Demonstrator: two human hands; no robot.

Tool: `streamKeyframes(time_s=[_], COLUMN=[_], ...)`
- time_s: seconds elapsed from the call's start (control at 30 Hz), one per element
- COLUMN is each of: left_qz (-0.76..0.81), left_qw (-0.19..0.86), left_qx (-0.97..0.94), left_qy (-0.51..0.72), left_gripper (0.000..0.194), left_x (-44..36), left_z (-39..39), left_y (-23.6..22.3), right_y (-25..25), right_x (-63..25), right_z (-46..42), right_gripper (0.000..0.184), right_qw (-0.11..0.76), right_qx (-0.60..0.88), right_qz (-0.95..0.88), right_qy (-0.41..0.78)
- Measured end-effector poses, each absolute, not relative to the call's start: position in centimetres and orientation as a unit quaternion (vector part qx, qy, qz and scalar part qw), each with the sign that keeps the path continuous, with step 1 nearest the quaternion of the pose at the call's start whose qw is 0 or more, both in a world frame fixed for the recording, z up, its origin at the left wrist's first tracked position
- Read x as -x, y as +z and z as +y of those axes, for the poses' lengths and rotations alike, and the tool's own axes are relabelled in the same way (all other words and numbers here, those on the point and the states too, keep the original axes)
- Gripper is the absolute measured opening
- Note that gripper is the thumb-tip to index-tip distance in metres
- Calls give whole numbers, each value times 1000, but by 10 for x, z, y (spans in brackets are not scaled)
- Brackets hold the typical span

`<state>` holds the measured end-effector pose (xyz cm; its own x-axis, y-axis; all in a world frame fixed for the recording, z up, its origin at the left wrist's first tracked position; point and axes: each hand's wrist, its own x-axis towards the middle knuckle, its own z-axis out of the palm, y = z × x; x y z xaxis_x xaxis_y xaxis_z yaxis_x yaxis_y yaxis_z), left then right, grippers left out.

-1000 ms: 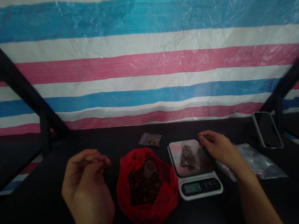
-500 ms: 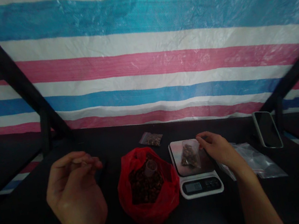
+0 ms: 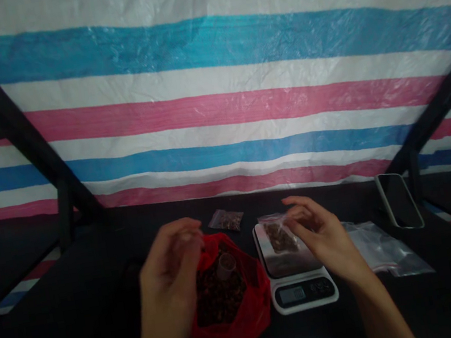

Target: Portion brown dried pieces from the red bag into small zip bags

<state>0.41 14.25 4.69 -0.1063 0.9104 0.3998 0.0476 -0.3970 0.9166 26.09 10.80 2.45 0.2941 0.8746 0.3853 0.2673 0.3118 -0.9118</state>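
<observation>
My right hand [image 3: 322, 235] is over the kitchen scale [image 3: 293, 264], its thumb and fingers closed on the upper right corner of a small zip bag [image 3: 281, 237] of brown pieces. That bag is on or just above the metal pan. Digits show on the scale's display, too blurred to read surely. My left hand [image 3: 171, 285] hovers by the left rim of a red plastic bag [image 3: 256, 288], fingers loosely curled and apart, with nothing visible in them. Dark brown kernels or beans [image 3: 219, 302] fill the red bag, and a small clear cup [image 3: 226, 266] rests on them.
Behind the red bag lies another filled zip bag [image 3: 228, 220]. Flat clear zip bags [image 3: 388, 251] are spread right of the scale, partly behind my right arm. A phone [image 3: 399, 200] leans near the right black frame bar [image 3: 435, 105]. A striped tarp [image 3: 216, 113] hangs behind the table.
My left hand has moved right, to the red bag, and its fingers have loosened. My right hand has shifted slightly left, and the bag on the scale has turned, its zip edge now at the top.
</observation>
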Motion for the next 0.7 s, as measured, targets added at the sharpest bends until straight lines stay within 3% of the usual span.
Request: streamKeyframes(time_s=[0.17, 0.27, 0.47, 0.7], left_qz=[395, 351, 362, 369], left_qw=[494, 556, 518, 482], left_qx=[-655, -649, -652, -671], left_qy=[413, 382, 419, 426], left_gripper=[32, 32, 27, 23], left_x=[-37, -45, -47, -51], left_z=[134, 135, 140, 142], left_y=[40, 40, 51, 58], right_y=[39, 37, 26, 26], right_x=[-232, -223, -220, -215], right_z=[98, 97, 99, 107], right_gripper=[19, 18, 35, 32], right_qw=[672, 681, 658, 665], right_qx=[431, 420, 446, 440], right_qz=[-531, -529, -540, -528], right_qy=[285, 283, 276, 293])
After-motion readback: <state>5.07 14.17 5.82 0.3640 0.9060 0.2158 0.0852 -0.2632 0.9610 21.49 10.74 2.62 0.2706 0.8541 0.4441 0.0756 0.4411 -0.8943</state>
